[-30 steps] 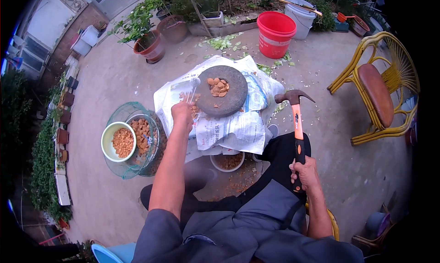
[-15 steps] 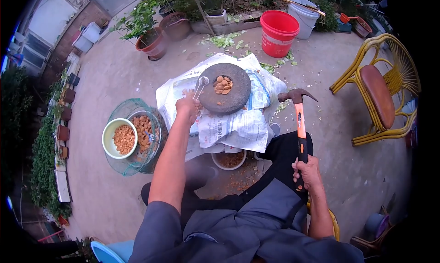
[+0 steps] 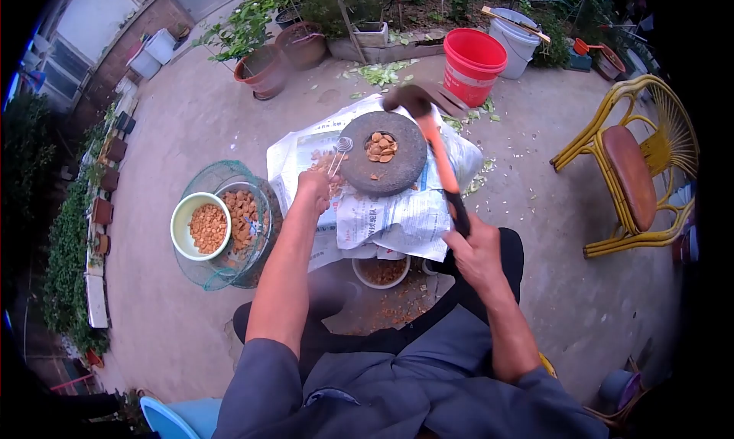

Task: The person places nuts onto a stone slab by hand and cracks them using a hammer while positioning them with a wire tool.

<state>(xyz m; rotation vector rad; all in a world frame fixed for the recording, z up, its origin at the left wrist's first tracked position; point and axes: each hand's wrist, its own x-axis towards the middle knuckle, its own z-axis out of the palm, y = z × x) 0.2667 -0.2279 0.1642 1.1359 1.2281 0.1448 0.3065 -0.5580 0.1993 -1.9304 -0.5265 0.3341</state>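
My left hand is closed round a small wire-coil tool, whose coiled end rests by the left edge of a round dark stone. Several brown shells or nuts lie in the hollow of the stone. The stone sits on printed white sheets. My right hand grips the black handle of a claw hammer, its blurred head raised near the upper right of the stone. Brown bits lie on the sheets beside my left hand.
At left, a pale green bowl of brown pieces sits on a green net basket. A white bowl is under the sheets' front edge. Further off stand a red bucket, a white bucket, potted plants and a yellow chair.
My right hand has moved left and up, and the hammer has swung left toward the stone. The coil tool stays in my left hand. The whole view has shifted slightly.
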